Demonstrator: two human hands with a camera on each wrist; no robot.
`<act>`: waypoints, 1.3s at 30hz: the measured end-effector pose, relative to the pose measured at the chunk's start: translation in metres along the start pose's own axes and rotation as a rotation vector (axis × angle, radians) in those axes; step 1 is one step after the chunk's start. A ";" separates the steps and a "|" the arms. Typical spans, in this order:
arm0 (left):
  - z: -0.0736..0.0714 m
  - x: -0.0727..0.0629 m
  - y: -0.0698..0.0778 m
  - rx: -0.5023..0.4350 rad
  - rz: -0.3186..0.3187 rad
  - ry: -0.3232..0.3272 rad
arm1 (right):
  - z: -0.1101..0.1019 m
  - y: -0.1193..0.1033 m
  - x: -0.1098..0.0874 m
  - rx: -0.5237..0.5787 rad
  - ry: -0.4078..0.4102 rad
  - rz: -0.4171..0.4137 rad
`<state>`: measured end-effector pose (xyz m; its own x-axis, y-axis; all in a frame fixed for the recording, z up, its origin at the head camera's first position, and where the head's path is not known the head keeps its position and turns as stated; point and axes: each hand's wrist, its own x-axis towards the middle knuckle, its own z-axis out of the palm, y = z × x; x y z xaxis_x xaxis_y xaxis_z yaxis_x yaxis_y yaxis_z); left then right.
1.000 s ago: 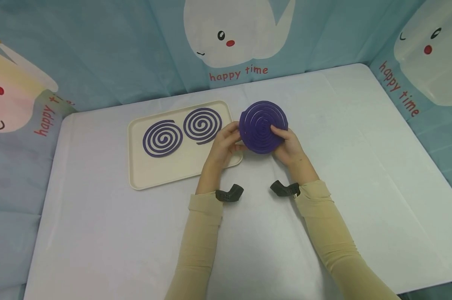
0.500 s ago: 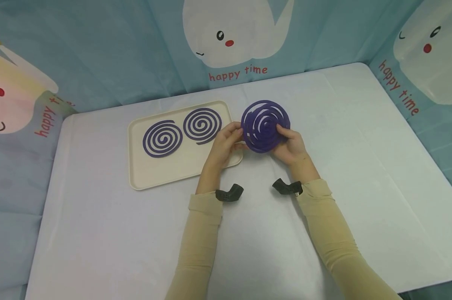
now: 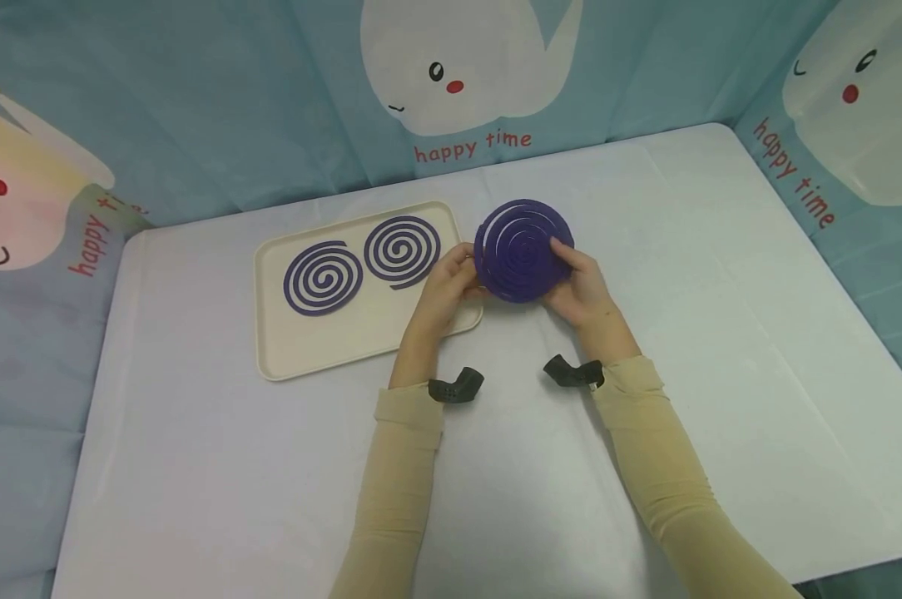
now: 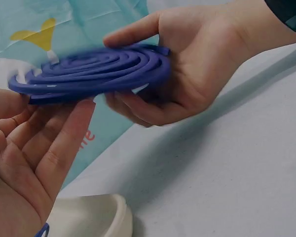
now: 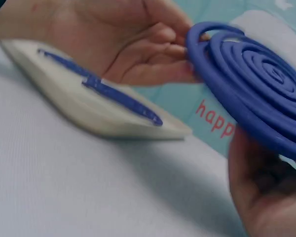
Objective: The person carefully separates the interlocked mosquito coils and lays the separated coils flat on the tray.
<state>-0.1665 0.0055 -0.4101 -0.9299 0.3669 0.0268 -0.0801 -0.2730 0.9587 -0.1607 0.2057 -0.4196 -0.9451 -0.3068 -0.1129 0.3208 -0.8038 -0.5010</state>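
Observation:
A pair of blue-purple mosquito coils (image 3: 522, 262), seemingly nested or stacked, is held up above the table between the two hands. My right hand (image 3: 582, 291) grips them from the right, its thumb on top near the centre and its fingers beneath. On the opposite side, my left hand (image 3: 443, 287) pinches the outer rim of the coils (image 4: 89, 74) with its fingertips. Two more mosquito coils lie flat and side by side on a cream tray (image 3: 361, 345): a left coil (image 3: 323, 279) and a right coil (image 3: 402, 252). How many layers are held is hard to tell.
The tray sits at the back left of the white-covered table (image 3: 271, 482), just left of the hands. A blue curtain (image 3: 271, 108) with whale prints hangs behind it and along both sides. A dark wrist camera (image 3: 457, 386) sits on each sleeve.
The held coils shifted slightly right, with wide gaps showing between their turns, then came back left with the gaps mostly covered. The right thumb has moved a little. The tray's coils stay put.

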 end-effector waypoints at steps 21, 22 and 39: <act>-0.015 -0.005 0.006 0.340 -0.118 -0.105 | 0.001 -0.019 -0.003 -1.034 0.159 -0.231; -0.015 -0.005 0.006 0.332 -0.120 -0.104 | 0.000 -0.020 -0.003 -1.027 0.148 -0.228; -0.010 -0.004 0.008 0.383 -0.169 -0.040 | 0.009 -0.029 -0.008 -1.195 -0.084 -0.033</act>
<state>-0.1666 -0.0071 -0.4057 -0.9000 0.4142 -0.1359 -0.0836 0.1419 0.9863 -0.1620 0.2267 -0.3965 -0.9304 -0.3629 -0.0508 -0.0070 0.1561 -0.9877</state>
